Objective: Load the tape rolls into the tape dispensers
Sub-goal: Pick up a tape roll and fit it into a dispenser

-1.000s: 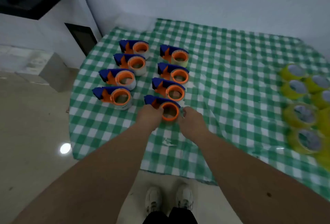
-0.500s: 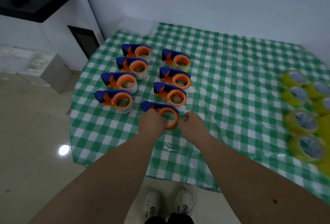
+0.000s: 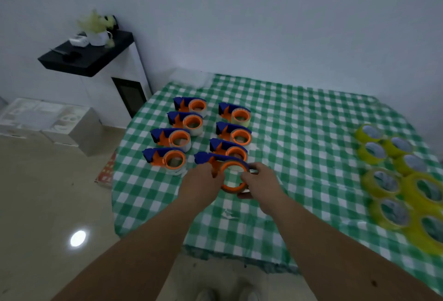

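Note:
Several blue and orange tape dispensers stand in two columns on the green checked tablecloth (image 3: 299, 133). The nearest dispenser (image 3: 231, 173) of the right column is held between both hands, its orange ring facing me. My left hand (image 3: 200, 184) grips its left side with curled fingers. On the other side, my right hand (image 3: 260, 182) grips the ring and the clear tape on it. Several yellow tape rolls (image 3: 381, 183) lie at the table's right edge, far from both hands.
A white cabinet with a black top (image 3: 88, 58) stands left of the table by the wall. Grey boxes (image 3: 52, 121) sit on the floor at the left. The table's near edge (image 3: 239, 256) is just above my shoes.
The camera has tilted up, showing more wall. Both hands have lifted the near dispenser slightly toward me, and the right hand has closed onto its ring.

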